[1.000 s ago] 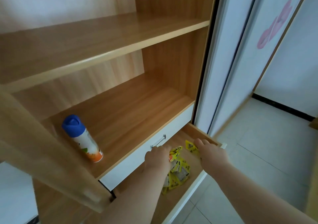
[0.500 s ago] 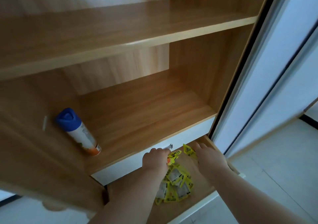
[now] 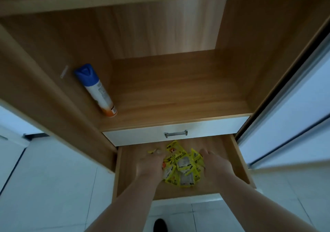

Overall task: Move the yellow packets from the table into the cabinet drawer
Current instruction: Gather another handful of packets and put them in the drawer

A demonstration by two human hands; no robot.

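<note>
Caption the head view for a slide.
Left hand and right hand flank yellow packets piled in the open drawer; spray can on shelf above.

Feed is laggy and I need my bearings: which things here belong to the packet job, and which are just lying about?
Job: yellow packets, the open drawer holding them, left hand and right hand flanking the pile.
Lying about: spray can on the shelf, shut white drawer above.
</note>
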